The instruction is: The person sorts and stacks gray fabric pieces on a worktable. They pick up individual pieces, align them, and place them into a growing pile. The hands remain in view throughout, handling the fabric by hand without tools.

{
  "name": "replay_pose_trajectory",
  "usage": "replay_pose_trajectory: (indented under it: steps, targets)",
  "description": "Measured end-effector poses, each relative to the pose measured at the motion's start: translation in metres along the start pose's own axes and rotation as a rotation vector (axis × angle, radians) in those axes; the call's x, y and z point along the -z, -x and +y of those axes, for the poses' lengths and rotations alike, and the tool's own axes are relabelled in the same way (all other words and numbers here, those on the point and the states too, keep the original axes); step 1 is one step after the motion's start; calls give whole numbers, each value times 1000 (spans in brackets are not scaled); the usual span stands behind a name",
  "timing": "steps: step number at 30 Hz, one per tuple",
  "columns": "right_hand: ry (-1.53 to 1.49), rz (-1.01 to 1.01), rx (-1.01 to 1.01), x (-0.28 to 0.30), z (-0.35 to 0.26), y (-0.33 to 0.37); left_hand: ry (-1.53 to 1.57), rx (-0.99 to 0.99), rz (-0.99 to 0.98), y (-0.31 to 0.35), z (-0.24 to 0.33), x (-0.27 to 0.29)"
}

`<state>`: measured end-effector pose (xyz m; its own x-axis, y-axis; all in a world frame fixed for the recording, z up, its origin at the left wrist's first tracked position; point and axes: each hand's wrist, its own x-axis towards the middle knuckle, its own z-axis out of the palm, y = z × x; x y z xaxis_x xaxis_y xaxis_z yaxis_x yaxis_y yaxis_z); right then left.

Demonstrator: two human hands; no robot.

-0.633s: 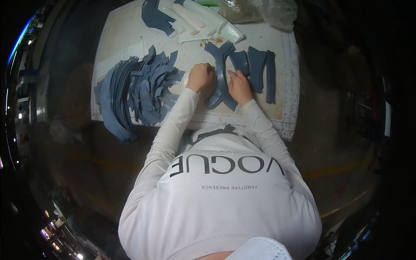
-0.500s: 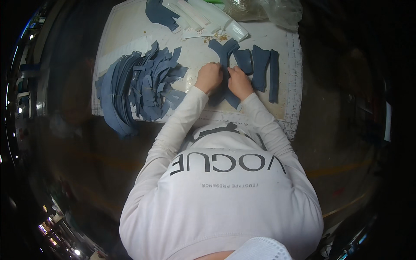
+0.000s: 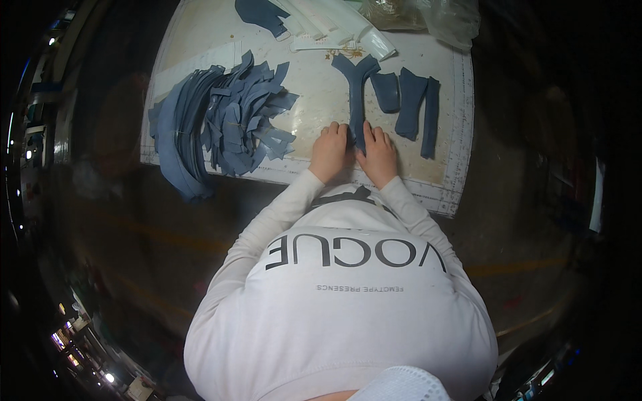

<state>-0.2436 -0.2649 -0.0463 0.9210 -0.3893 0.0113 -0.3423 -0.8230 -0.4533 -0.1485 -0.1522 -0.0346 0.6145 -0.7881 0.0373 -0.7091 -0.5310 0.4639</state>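
Y-strip, axis fore-aft (approx.), w/ fork away

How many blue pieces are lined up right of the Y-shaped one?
3: a short piece nearest the Y-shaped piece, a flared piece in the middle, and a narrow strip farthest right. More could be hidden underneath.

Y-shaped dark-blue piece, upper length flat on the pale table.

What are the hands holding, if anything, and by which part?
The left hand and right hand flank the lower end of the forked blue piece; whether they grip it or only press it cannot be told.
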Motion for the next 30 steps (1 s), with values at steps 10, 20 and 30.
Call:
replay_pose_trajectory:
  steps: [10,20,30]
  targets:
    - [-251,11,-39,20,30,47,147,133,394,-9,-58,82]
    - [389,-428,-375,90,112,92,-166,514,427,47,-163,129]
    - [-242,-61,45,113,14,-4,279,547,293,32,-150,151]
